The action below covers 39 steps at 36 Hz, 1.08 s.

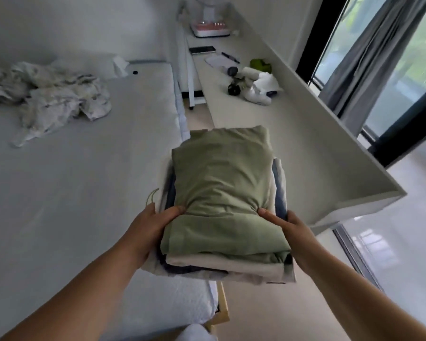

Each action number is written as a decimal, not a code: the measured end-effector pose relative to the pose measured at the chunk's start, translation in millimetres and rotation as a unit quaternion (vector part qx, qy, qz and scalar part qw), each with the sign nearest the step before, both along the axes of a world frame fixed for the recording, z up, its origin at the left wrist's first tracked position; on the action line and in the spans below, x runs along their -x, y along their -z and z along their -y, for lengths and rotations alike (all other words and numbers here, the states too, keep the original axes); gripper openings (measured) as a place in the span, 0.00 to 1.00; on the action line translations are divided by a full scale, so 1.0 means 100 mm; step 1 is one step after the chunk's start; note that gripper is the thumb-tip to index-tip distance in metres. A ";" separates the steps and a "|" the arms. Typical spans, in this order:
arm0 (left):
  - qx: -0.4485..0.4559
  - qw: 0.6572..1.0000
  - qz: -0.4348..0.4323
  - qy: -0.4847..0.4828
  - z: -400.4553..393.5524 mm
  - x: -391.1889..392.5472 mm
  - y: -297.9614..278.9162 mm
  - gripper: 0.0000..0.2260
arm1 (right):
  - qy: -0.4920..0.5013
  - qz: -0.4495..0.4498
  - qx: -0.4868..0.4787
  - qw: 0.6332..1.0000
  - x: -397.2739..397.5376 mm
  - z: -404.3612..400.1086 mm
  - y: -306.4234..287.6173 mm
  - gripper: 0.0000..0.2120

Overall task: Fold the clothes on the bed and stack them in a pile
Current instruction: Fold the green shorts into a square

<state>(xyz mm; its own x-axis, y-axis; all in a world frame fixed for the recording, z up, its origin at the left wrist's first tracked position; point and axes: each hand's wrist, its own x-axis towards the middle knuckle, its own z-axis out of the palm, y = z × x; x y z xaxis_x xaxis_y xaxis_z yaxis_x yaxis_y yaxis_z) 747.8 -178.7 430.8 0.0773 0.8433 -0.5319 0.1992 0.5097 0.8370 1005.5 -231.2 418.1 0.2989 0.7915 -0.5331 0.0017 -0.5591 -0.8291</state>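
Mid-carry, a stack of folded clothes [228,217] rides between two bare hands, held over the right edge of the bed [67,193] and the strip of floor beside it. Top layer is a green garment [221,183]; under it a cream piece, then dark blue and white layers w/ edges showing at front and sides.

Risk, as judged: the grip sits only at the near end, so the far end overhangs w/o visible support; a tilt could let the green top slide off or the lower layers splay. A loose green cord hangs at the left side and could snag.

Left hand [148,232] clamps the stack's left side, thumb pressed on the green top, fingers curled out of sight beneath. Right hand [293,235] mirrors it on the right side, thumb on top, fingers under. Both forearms reach forward from the bottom corners of frame, wrists roughly level.

Further out, a crumpled patterned garment [47,99] lies unfolded at the bed's far left, so the job looks unfinished. A long white desk [293,148] runs along the window, w/ a phone [202,49], pen, and small odds & ends at its far end; grey curtain [369,57] at right.
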 end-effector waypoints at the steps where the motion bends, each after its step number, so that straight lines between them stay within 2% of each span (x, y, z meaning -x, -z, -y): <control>1: -0.006 1.000 0.005 0.002 -0.09 -0.09 -0.04 0.39 | 0.002 0.007 -0.003 1.000 -0.09 -0.09 -0.05 0.36; 5: -0.033 0.999 0.036 0.001 -0.45 -0.46 -0.17 0.27 | -0.008 0.022 -0.019 1.000 -0.45 -0.46 -0.27 0.37; 14: -0.059 0.993 0.093 -0.036 -1.04 -1.41 -0.17 0.07 | -0.044 0.054 -0.031 0.997 -1.41 -1.20 -0.52 0.40; 20: -0.025 0.989 0.101 -0.107 -1.23 -2.12 0.00 0.06 | -0.093 0.033 -0.026 0.995 -2.17 -1.65 -0.37 0.36; 22: -0.012 0.987 0.099 -0.122 -1.29 -2.33 0.07 0.07 | -0.110 0.022 -0.021 0.993 -2.38 -1.79 -0.26 0.33; 29: 0.029 0.987 0.061 -0.143 -1.43 -2.71 0.30 0.25 | -0.155 -0.023 0.021 0.987 -2.75 -2.12 0.17 0.19; 35: 0.054 0.990 -0.046 -0.125 -1.43 -2.80 0.42 0.47 | -0.120 -0.045 0.080 0.989 -2.77 -2.17 0.56 0.24; 37: 0.050 0.989 -0.053 -0.125 -1.44 -2.79 0.44 0.47 | -0.122 -0.041 0.090 0.988 -2.80 -2.21 0.59 0.25; 39: 0.053 0.988 -0.069 -0.128 -1.45 -2.76 0.44 0.42 | -0.140 -0.012 0.093 0.986 -2.84 -2.23 0.56 0.24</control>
